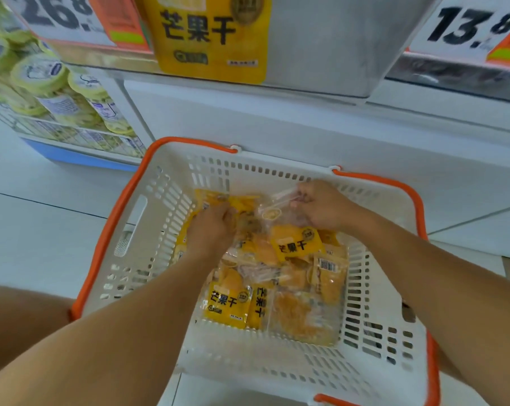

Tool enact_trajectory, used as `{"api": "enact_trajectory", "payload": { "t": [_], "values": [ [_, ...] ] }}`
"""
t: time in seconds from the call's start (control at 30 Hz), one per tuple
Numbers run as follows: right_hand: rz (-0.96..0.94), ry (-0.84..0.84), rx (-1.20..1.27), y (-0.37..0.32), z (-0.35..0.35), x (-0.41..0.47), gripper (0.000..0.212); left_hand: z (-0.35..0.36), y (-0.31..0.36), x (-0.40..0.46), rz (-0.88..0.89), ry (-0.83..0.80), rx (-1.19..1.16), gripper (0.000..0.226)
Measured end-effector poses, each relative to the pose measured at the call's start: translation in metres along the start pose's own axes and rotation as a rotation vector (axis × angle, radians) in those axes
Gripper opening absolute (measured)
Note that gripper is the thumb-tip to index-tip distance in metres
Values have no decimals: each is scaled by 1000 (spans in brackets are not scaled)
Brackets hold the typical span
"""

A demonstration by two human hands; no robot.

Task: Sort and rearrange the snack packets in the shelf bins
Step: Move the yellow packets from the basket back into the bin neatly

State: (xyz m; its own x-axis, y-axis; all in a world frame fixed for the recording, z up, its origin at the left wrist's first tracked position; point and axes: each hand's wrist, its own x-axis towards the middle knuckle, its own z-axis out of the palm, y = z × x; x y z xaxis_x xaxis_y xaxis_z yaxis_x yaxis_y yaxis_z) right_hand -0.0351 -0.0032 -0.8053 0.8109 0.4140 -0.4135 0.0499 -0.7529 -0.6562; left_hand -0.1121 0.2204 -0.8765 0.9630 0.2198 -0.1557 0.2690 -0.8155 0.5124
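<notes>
Both hands down in white basket point(165, 200) on floor; left hand point(211, 227) grips yellow mango packets point(294, 244), right hand point(321, 205) pinches clear packet edge. Packets look light, crinkly, kinda slippery, so grab by sealed edges, few at once

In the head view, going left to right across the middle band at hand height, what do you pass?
Basket's left orange rim → slotted white basket wall → left hand gripping yellow packets → clear packet pinched by right hand → basket's right orange rim.
</notes>
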Motion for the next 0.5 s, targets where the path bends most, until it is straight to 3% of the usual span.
{"api": "enact_trajectory", "payload": {
  "t": [0.07, 0.13, 0.27, 0.37, 0.5],
  "values": [
    [85, -178, 232, 14, -1, -7, 12, -18, 17, 11, -153, -15, -370, 32],
    [111, -349, 529, 28, 1, -18, 24, -31, 37, 20, -353, -141, -757, 26],
    [254, -179, 1051, 39, 20, -35, 14, -33, 54, 13, -553, -375, -1003, 21],
    [307, -115, 939, 40, 36, -35, 14, -27, 53, 0, -554, -536, -843, 25],
    [124, 4, 303, 24, 44, -39, 14, -25, 44, -6, -277, -728, -170, 28]
  ]
}}
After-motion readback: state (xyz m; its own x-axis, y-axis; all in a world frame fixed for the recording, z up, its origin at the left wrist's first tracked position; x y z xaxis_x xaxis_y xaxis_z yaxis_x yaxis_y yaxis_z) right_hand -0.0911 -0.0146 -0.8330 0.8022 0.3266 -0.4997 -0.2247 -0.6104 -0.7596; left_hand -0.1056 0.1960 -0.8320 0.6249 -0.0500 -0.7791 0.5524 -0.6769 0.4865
